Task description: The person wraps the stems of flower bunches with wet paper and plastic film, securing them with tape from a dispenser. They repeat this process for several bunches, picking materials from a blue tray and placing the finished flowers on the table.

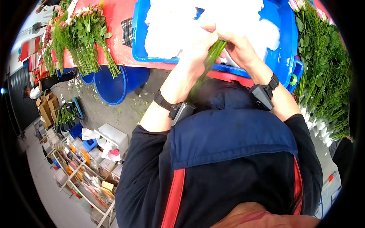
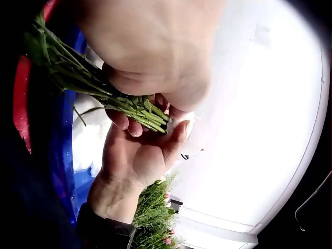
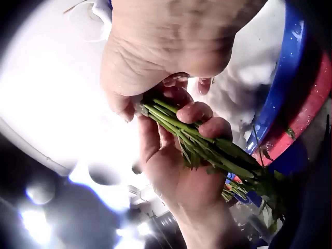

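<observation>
My left hand (image 1: 195, 53) grips a bunch of green flower stems (image 1: 216, 51), its fingers curled round them just behind the cut ends. In the right wrist view the stems (image 3: 202, 140) slant down to the right, and their leafy part runs toward the person's front. My right hand (image 1: 241, 49) is at the cut ends, thumb and fingers pinching a small wet white wad (image 2: 180, 123) against them. Both hands are over a blue tray (image 1: 285, 57) heaped with white fluffy wadding (image 1: 163, 38). The flower heads are out of sight.
The tray stands on a red table (image 1: 118, 11). Flower bunches (image 1: 83, 34) lie at the left, and a large pile of greenery (image 1: 323, 64) is at the right. Blue buckets (image 1: 114, 85) stand below the table edge; a loaded rack (image 1: 83, 171) is farther left.
</observation>
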Available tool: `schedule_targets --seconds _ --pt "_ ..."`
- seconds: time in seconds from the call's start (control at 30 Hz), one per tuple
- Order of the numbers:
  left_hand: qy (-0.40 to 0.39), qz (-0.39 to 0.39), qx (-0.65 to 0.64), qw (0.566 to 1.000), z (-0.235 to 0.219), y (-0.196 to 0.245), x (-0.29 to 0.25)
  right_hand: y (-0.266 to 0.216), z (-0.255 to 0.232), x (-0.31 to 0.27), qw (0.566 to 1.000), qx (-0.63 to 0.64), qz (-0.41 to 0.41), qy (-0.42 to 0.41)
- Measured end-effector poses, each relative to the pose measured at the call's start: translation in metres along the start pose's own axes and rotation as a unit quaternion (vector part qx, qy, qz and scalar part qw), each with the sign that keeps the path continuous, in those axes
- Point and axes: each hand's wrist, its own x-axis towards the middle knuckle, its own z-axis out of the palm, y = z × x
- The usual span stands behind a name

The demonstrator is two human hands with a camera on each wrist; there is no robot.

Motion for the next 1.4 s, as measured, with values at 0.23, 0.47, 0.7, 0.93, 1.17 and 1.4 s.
schedule_targets --seconds 0.23,0.47,0.7,0.93,1.17,1.4 --pt "-0.082 0.040 0.037 0.995 -0.008 -0.003 0.008 -0.004 0.012 0.000 0.999 0.040 0.011 0.020" --pt "-0.062 0.055 0.026 0.996 -0.023 0.004 0.008 0.005 0.015 0.013 0.997 0.004 0.042 0.058" --pt "-0.056 0.041 0.007 0.998 -0.045 0.031 0.004 0.010 0.052 -0.025 0.928 -0.361 0.090 0.028" --pt "-0.095 0.007 0.023 0.995 -0.055 0.040 0.002 -0.018 0.050 -0.047 0.897 -0.373 0.001 0.237" --pt "-0.101 0.017 0.029 0.994 -0.081 0.049 0.001 -0.032 -0.015 -0.219 0.804 -0.469 0.366 0.013" --pt "-0.069 -0.007 0.067 0.995 -0.069 0.049 -0.008 -0.147 -0.028 -0.081 0.638 -0.732 -0.106 0.216"
